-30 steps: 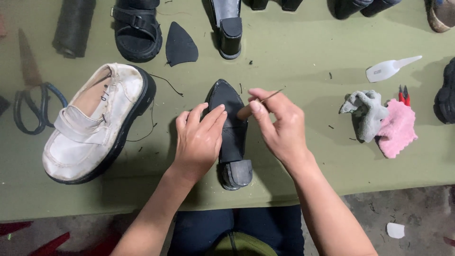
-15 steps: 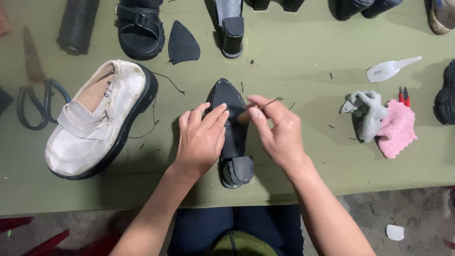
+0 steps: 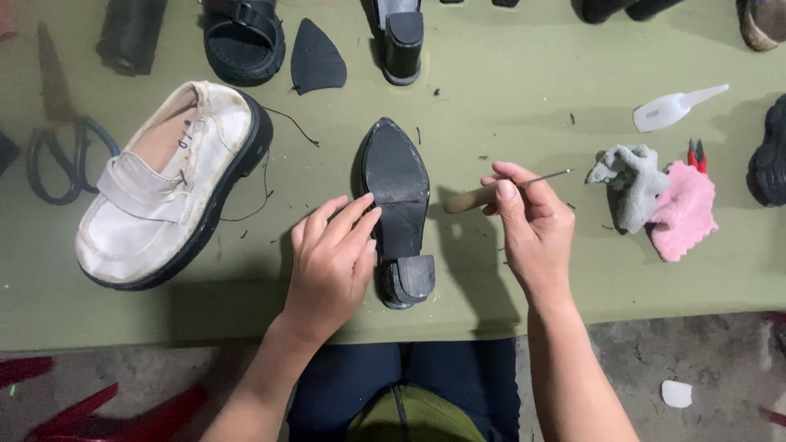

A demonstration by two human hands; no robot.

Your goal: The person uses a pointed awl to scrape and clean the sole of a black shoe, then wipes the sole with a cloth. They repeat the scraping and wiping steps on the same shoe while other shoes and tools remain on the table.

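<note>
A black heeled shoe (image 3: 396, 184) lies sole up in the middle of the green table (image 3: 524, 90), toe pointing away, heel block (image 3: 408, 281) toward me. My left hand (image 3: 329, 263) rests flat beside it, fingertips touching the sole's left edge. To the right of the shoe, my right hand (image 3: 530, 226) grips a wooden-handled awl (image 3: 491, 193), whose thin metal point sticks out to the right, clear of the shoe.
A worn white platform shoe (image 3: 168, 182) lies at left, with scissors (image 3: 56, 155) beyond it. A black sandal (image 3: 243, 37), a black sole piece (image 3: 315, 57) and another heeled shoe (image 3: 400, 39) are at the back. Grey and pink cloths (image 3: 655, 196), red pliers (image 3: 697, 152) and a white shoehorn (image 3: 675, 106) lie at right.
My right hand has pulled away from the shoe to the right with the awl. My left hand has slid off the sole to its left edge, uncovering the sole.
</note>
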